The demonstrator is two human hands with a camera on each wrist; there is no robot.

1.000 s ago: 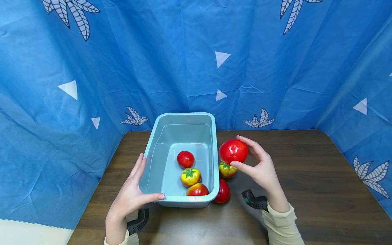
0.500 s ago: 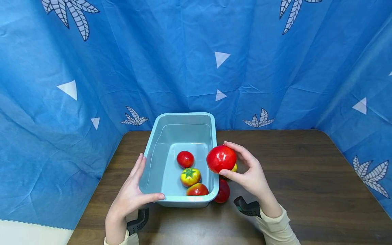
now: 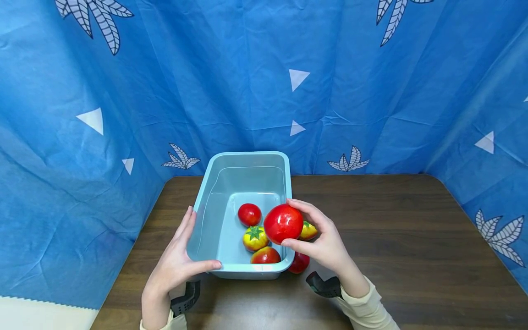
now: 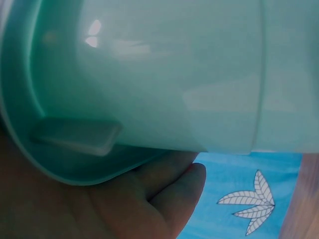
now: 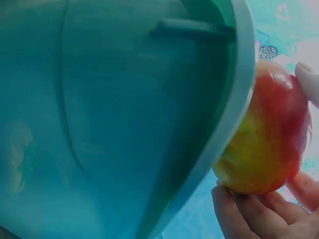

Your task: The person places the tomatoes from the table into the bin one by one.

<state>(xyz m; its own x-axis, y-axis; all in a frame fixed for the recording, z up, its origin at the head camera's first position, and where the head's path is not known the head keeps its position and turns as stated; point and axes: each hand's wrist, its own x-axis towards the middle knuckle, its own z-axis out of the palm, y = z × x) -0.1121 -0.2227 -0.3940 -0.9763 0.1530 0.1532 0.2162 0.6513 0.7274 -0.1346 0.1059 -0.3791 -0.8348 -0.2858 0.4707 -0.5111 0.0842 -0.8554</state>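
Note:
My right hand holds a large glossy red tomato between thumb and fingers, over the right rim of a pale blue-green plastic basin. In the right wrist view the tomato shows yellow on its underside and sits beside the basin rim. Inside the basin lie a red tomato, a yellow one with a green star-shaped top, and a red-orange one. My left hand rests at the basin's near left corner, its fingers straight along the side and its thumb on the near rim.
To the right of the basin, on the dark wooden table, lie a yellow tomato and a red tomato, both partly hidden. A blue curtain with white leaf prints hangs behind and at the sides.
My right hand has carried the large red tomato left and nearer to me, from beside the basin to over its right rim. The left hand and the basin have stayed put.

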